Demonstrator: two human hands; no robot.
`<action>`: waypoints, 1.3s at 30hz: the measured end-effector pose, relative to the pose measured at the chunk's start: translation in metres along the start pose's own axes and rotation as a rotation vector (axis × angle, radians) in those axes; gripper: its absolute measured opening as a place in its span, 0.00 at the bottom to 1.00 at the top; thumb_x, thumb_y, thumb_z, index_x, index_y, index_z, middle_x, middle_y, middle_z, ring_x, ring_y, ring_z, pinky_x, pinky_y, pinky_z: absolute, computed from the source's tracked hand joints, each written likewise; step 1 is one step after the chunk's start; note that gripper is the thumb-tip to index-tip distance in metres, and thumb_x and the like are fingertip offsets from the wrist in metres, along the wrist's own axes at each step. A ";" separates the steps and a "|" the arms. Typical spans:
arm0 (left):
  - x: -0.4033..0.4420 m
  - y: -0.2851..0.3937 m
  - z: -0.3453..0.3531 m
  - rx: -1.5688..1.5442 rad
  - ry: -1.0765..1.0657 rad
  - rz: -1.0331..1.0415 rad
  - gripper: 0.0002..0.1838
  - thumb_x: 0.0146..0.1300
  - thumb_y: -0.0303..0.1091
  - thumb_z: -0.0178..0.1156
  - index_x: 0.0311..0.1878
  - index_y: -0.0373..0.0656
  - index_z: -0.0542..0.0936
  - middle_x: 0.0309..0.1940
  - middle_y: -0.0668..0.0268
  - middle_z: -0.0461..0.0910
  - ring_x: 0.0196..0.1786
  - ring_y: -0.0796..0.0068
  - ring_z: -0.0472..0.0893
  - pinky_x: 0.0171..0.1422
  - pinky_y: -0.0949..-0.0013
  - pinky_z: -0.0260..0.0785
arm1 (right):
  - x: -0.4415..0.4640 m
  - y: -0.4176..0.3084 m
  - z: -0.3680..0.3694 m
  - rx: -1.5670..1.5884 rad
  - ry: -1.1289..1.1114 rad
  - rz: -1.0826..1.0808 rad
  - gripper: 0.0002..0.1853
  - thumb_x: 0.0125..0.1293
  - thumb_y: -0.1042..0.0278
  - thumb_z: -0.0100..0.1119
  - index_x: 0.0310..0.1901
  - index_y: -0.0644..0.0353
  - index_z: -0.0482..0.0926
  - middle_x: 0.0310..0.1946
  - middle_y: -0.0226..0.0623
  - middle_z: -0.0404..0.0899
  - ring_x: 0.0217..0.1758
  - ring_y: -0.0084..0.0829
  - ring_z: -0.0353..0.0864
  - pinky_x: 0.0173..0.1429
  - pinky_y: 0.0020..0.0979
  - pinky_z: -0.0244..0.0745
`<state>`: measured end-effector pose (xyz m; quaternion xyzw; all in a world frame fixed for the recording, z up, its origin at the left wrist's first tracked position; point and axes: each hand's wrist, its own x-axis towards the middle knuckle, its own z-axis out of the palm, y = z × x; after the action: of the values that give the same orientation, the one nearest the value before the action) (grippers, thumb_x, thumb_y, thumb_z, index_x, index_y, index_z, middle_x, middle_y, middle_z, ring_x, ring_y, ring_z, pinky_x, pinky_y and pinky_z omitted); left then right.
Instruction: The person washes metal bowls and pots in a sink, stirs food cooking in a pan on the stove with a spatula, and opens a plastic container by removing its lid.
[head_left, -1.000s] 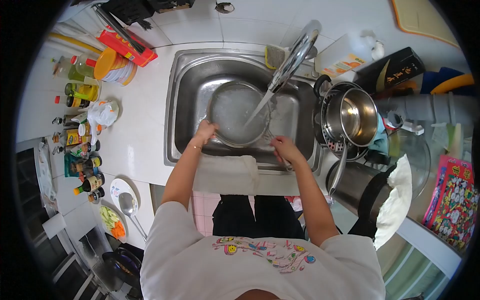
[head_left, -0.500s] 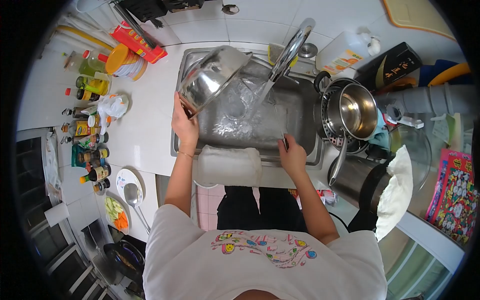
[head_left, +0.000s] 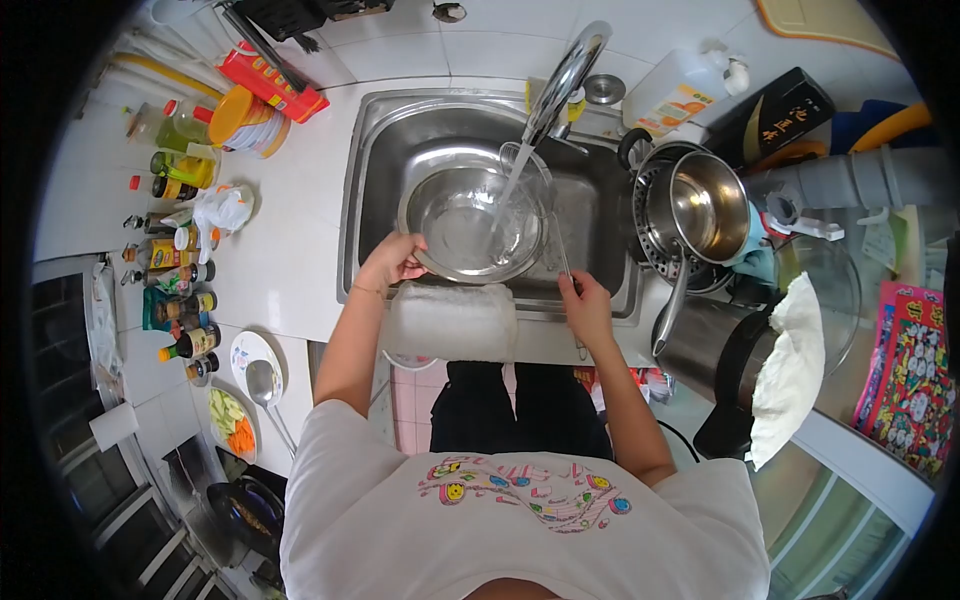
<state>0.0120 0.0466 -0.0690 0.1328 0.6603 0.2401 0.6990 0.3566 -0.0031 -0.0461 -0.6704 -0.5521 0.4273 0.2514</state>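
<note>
A shiny metal bowl (head_left: 425, 215) sits in the sink (head_left: 375, 170), roughly level, with water inside. My left hand (head_left: 398, 260) grips its near left rim, fingers closed on the edge. Running water from the faucet (head_left: 560, 80) pours into the bowl. At the sink's front edge my right hand (head_left: 588, 305) is closed around a thin metal-handled utensil (head_left: 561, 240). Its shaft points up beside the bowl, and its head I cannot make out clearly. A rolled white cloth (head_left: 452, 322) lies over the front rim between my hands.
Stacked pots (head_left: 705, 210) stand right of the sink, near a large white jug (head_left: 680, 90). Several sauce bottles (head_left: 195, 342) line the left wall. A plate of cut vegetables (head_left: 232, 422) and a ladle (head_left: 262, 385) are at lower left.
The bowl, tilted up on its side before, has come down and levelled under the stream. My left hand moved lower and rightward with it. The right hand stays near the front edge, holding the utensil.
</note>
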 end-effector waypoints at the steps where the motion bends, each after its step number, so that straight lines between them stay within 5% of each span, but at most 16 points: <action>1: -0.002 0.008 -0.006 0.024 -0.087 -0.056 0.08 0.58 0.30 0.54 0.32 0.33 0.73 0.26 0.46 0.81 0.19 0.69 0.79 0.23 0.74 0.76 | 0.000 0.000 -0.001 -0.002 0.011 -0.010 0.16 0.66 0.58 0.56 0.43 0.65 0.80 0.24 0.49 0.79 0.27 0.46 0.81 0.34 0.39 0.72; 2: 0.003 0.013 -0.014 0.032 -0.147 -0.087 0.10 0.59 0.33 0.52 0.28 0.35 0.73 0.27 0.39 0.81 0.24 0.63 0.83 0.24 0.74 0.76 | 0.000 0.000 -0.001 -0.005 0.023 -0.021 0.16 0.66 0.58 0.56 0.43 0.65 0.80 0.24 0.49 0.79 0.27 0.46 0.81 0.33 0.39 0.72; 6: -0.009 0.036 -0.029 0.142 -0.191 -0.241 0.12 0.58 0.34 0.51 0.27 0.34 0.75 0.30 0.40 0.82 0.35 0.57 0.86 0.25 0.77 0.76 | -0.002 -0.012 -0.008 0.007 0.034 -0.026 0.16 0.66 0.59 0.57 0.43 0.66 0.80 0.23 0.48 0.79 0.25 0.42 0.80 0.33 0.37 0.71; 9: -0.035 0.057 -0.026 0.193 -0.239 -0.313 0.14 0.58 0.35 0.50 0.30 0.31 0.77 0.31 0.41 0.82 0.35 0.58 0.86 0.27 0.77 0.77 | -0.002 -0.014 -0.008 0.040 0.026 -0.036 0.16 0.66 0.59 0.57 0.43 0.67 0.80 0.22 0.47 0.78 0.23 0.39 0.78 0.32 0.35 0.71; 10: -0.038 0.058 -0.027 0.184 -0.229 -0.304 0.17 0.57 0.37 0.49 0.18 0.35 0.76 0.30 0.38 0.81 0.32 0.56 0.86 0.28 0.73 0.78 | -0.002 -0.014 -0.008 0.056 0.025 -0.033 0.16 0.66 0.59 0.57 0.43 0.67 0.80 0.22 0.47 0.78 0.23 0.38 0.78 0.31 0.35 0.71; 14: -0.044 0.064 -0.042 0.223 -0.308 -0.372 0.20 0.55 0.38 0.49 0.29 0.26 0.79 0.32 0.41 0.82 0.25 0.62 0.84 0.29 0.74 0.79 | -0.002 -0.004 -0.008 0.086 0.024 -0.031 0.16 0.66 0.60 0.57 0.43 0.67 0.80 0.21 0.45 0.78 0.22 0.34 0.77 0.30 0.34 0.70; 22: -0.090 0.083 -0.027 0.473 0.056 0.029 0.14 0.53 0.34 0.53 0.26 0.28 0.72 0.21 0.49 0.78 0.19 0.57 0.82 0.20 0.64 0.79 | 0.003 0.008 -0.014 0.128 -0.032 0.027 0.16 0.66 0.60 0.57 0.41 0.69 0.79 0.19 0.42 0.77 0.20 0.30 0.75 0.28 0.32 0.69; 25: -0.102 0.087 -0.019 0.588 0.221 0.203 0.15 0.54 0.35 0.52 0.23 0.28 0.72 0.19 0.48 0.77 0.17 0.59 0.81 0.17 0.67 0.76 | 0.006 0.010 -0.011 0.122 -0.066 0.036 0.16 0.66 0.60 0.57 0.40 0.69 0.79 0.19 0.42 0.77 0.21 0.30 0.76 0.29 0.33 0.69; 29: -0.118 0.084 -0.005 0.902 0.538 0.481 0.16 0.54 0.34 0.53 0.22 0.27 0.73 0.15 0.55 0.76 0.21 0.58 0.82 0.30 0.64 0.74 | 0.008 0.013 -0.004 0.100 -0.086 0.023 0.16 0.66 0.60 0.56 0.40 0.69 0.79 0.19 0.43 0.78 0.21 0.31 0.78 0.29 0.33 0.70; 33: -0.087 0.053 -0.030 0.558 0.576 0.664 0.15 0.53 0.35 0.56 0.28 0.27 0.77 0.18 0.61 0.76 0.24 0.72 0.77 0.32 0.67 0.69 | 0.005 0.008 -0.002 0.191 -0.095 0.098 0.16 0.68 0.60 0.56 0.41 0.68 0.78 0.18 0.37 0.75 0.17 0.25 0.73 0.22 0.29 0.67; 39: -0.004 -0.006 -0.007 -0.048 0.294 0.666 0.08 0.56 0.33 0.60 0.33 0.37 0.80 0.19 0.75 0.73 0.21 0.85 0.67 0.25 0.75 0.58 | 0.007 0.007 -0.009 0.266 -0.138 0.180 0.15 0.69 0.60 0.54 0.41 0.68 0.78 0.16 0.31 0.72 0.12 0.20 0.67 0.16 0.25 0.62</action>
<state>0.0057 0.0384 -0.0695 0.2883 0.6685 0.4866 0.4830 0.3683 0.0032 -0.0494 -0.6471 -0.4445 0.5622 0.2601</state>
